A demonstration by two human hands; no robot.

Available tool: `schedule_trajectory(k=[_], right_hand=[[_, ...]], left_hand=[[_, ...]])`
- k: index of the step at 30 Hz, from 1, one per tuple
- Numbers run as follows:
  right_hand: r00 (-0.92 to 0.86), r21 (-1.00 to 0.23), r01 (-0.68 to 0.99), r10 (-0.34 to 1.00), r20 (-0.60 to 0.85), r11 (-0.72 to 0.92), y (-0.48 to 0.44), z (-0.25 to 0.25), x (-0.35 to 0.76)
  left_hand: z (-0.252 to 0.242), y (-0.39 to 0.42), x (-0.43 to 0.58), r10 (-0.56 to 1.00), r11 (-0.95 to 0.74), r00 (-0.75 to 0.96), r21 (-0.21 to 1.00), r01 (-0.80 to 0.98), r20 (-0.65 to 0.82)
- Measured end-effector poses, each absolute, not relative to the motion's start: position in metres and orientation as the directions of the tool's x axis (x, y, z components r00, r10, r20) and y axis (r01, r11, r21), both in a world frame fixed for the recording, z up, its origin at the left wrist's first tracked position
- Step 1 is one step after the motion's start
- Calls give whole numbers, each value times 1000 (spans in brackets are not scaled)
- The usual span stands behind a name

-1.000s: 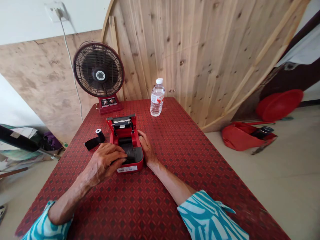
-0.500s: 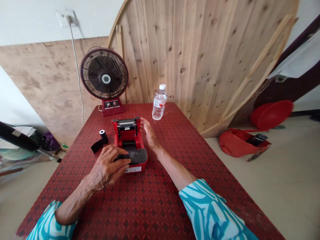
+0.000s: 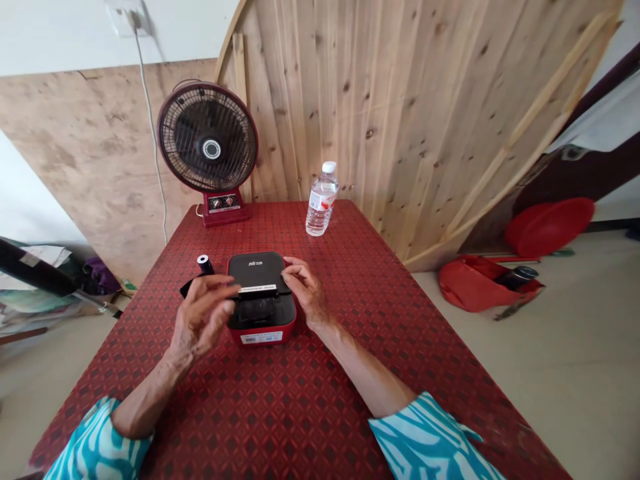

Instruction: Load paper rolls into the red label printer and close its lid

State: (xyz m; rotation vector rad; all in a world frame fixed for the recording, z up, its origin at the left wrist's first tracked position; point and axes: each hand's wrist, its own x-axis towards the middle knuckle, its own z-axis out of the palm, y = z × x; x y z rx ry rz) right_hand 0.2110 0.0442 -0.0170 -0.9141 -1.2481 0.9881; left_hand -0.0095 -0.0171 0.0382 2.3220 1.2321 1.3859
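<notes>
A small red printer [image 3: 287, 333] with a black top stands on the table, its lid [image 3: 255, 265] lowered. Dark film or strip material [image 3: 257, 309] shows at the opening in front of the lid, above a white label on the red front. My right hand [image 3: 306, 290] is at the lid's right edge, with its bent fingertips on it. My left hand [image 3: 203, 315] hovers by the front left corner, fingers apart and nothing visible in them. Behind it a black roll with a white core [image 3: 203, 263] stands on the table, its loose black end partly hidden by my hand.
A dark red fan [image 3: 210, 148] stands at the table's back left, and a clear water bottle [image 3: 321, 203] at the back right. Wooden boards [image 3: 390, 120] lean against the wall behind. On the floor to the right lie a red bag [image 3: 465, 283] and a red basin [image 3: 550, 227].
The printer's lid has swung from raised to lowered, with my right hand moving down beside it. My left hand has lifted away from the front part to the left.
</notes>
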Motion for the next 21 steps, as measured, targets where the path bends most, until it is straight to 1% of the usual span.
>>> schedule_trajectory(k=[2, 3, 4, 6, 10, 14, 17, 21], right_hand=[[55, -945, -133, 954, 293, 298, 45, -17, 209], [53, -946, -155, 959, 279, 284, 45, -17, 208], [51, -947, -177, 963, 264, 269, 45, -16, 207], [38, -949, -211, 972, 233, 236, 44, -16, 207], [29, -950, -236, 979, 202, 203, 42, -17, 205], [32, -954, -200, 975, 221, 223, 41, -20, 204], [21, -959, -157, 972, 235, 236, 39, -20, 205], [29, -955, -120, 962, 270, 271, 38, -23, 204]], left_hand=[[34, -8, -12, 848, -468, -8, 755, 460, 531], [32, -4, -12, 894, -383, -80, 843, 376, 442], [29, -1, -12, 930, -306, -110, 906, 292, 349], [26, 4, -10, 975, -179, -106, 970, 164, 197], [24, 5, -4, 994, -70, -78, 997, 25, 71], [28, 5, 2, 999, 2, -51, 993, -116, -8], [29, 5, 5, 999, 11, -33, 988, -157, -16], [26, 3, 7, 999, -16, -37, 988, -156, 10]])
